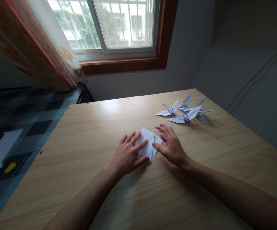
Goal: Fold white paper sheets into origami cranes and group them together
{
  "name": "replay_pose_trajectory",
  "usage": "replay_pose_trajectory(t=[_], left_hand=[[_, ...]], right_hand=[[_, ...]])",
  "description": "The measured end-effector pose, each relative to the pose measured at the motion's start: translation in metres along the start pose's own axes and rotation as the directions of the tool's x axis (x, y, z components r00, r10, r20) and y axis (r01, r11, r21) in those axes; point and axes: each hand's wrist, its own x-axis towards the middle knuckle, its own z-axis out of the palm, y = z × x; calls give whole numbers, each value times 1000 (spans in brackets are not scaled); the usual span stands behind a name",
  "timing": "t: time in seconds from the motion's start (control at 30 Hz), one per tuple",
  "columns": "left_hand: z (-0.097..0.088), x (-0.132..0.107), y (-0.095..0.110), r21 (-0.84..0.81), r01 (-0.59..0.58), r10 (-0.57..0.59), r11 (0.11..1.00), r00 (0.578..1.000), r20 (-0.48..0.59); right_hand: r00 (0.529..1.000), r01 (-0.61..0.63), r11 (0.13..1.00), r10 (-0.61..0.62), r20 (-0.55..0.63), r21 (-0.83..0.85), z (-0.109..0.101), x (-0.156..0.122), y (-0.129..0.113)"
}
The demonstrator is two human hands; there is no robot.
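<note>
A folded sheet of white paper [148, 147] lies on the wooden table between my hands, with a crease and a flap toward its right side. My left hand [129, 152] rests on the left part of the paper, its fingers spread out flat. From the right, my right hand [170, 145] touches the paper's right flap with the thumb; its other fingers are lifted and apart. Beyond my right hand stand several folded paper cranes [186, 115], grouped close together with their wings pointing up and outward.
The light wooden table [93, 134] reaches back toward a barred window [126, 25]. At the left, a lower surface with a checked cloth [42, 124] holds loose white paper [3, 150]. An orange patterned curtain [33, 41] hangs above it. A grey wall borders the table's right side.
</note>
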Motion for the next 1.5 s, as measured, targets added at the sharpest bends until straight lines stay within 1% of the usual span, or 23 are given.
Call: replay_pose_trajectory(t=[0.17,0.27,0.37,0.43,0.47,0.57,0.63,0.73,0.9,0.97,1.03,1.1,1.17,1.2,1.27,1.3,1.33,1.37,1.43,1.5], left_hand=[[-9,2,6,-2,-79,79,997,997,16],[-12,3,8,-30,-99,99,995,995,15],[-13,3,9,-32,-90,90,995,996,10],[-11,3,10,-22,-82,83,996,997,8],[-10,3,10,-18,-76,76,997,997,2],[-7,4,12,-4,-63,63,998,998,-18],[-5,4,12,5,-69,69,998,997,-28],[-3,4,11,9,-88,88,996,995,-42],[-1,2,9,12,-100,100,995,993,-58],[-1,2,8,-9,-113,112,994,991,-73],[-1,3,9,-41,-118,113,992,988,-109],[-1,3,9,-65,-103,90,993,982,-167],[-3,4,10,-66,-59,41,996,966,-256],[-4,4,10,-75,-35,10,997,948,-317],[-6,4,9,-168,-3,-74,986,891,-448],[-6,4,9,-260,1,-135,966,857,-497],[-7,4,9,-376,-4,-207,927,830,-519],[-7,4,9,-505,-9,-290,863,810,-510],[-6,5,9,-739,-10,-450,673,788,-421],[-3,8,9,-884,-12,-547,467,781,-300]], right_hand=[[1000,-24,999,24,0,49,0,0,-1],[994,-113,982,114,5,152,-1,2,-1],[979,-206,936,195,65,285,1,2,-2],[972,-234,910,212,103,341,3,0,-4],[974,-224,910,204,95,349,4,-1,-5],[990,-137,933,136,27,332,5,-3,-7],[994,-109,923,104,35,369,4,-3,-6],[989,-146,852,121,81,502,4,-1,-3],[971,-214,706,227,70,675,5,4,-2],[969,-220,641,232,87,735,4,4,-6],[976,-193,601,200,89,776,4,3,-10],[987,-146,597,140,77,789,4,1,-12],[995,-92,643,86,47,761,4,0,-12],[997,-66,681,70,24,729,5,-1,-10],[998,-28,761,59,-26,648,6,-1,-4],[997,-23,792,60,-40,610,7,0,-1],[997,-29,814,65,-42,580,8,0,2],[997,-46,829,75,-29,558,9,2,5],[995,-95,832,90,36,547,11,3,7],[986,-154,797,91,137,584,13,4,7]])
